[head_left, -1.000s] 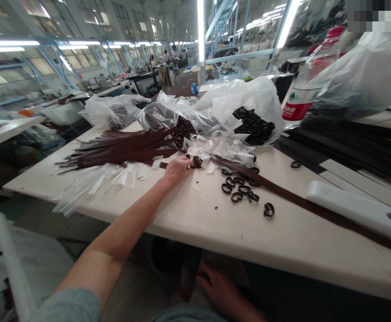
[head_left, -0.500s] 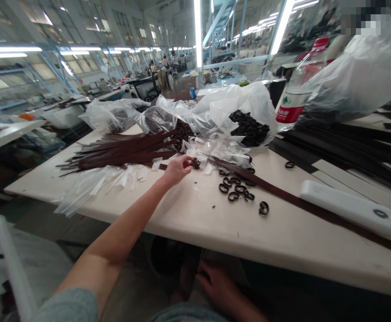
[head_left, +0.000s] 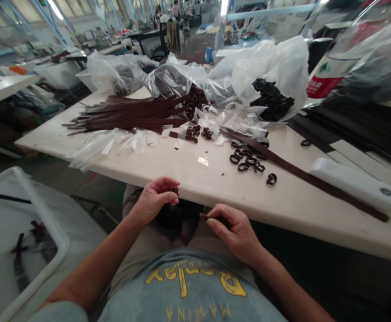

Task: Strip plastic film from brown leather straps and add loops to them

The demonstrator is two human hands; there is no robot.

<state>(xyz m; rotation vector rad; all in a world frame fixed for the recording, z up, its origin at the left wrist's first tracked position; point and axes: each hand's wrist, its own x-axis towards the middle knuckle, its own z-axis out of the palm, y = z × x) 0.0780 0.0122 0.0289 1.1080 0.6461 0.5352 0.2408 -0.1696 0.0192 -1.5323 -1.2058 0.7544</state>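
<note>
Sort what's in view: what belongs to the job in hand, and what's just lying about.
Likely in the job:
- brown piece in the right hand
- small dark piece in the left hand
- brown strips, probably
- small brown loops, probably

Apparently lying about:
- red-labelled bottle
- white-cased object
- black strips

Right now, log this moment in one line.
left hand: pinching small dark piece | right hand: pinching thin brown strip | dark loops: on table
</note>
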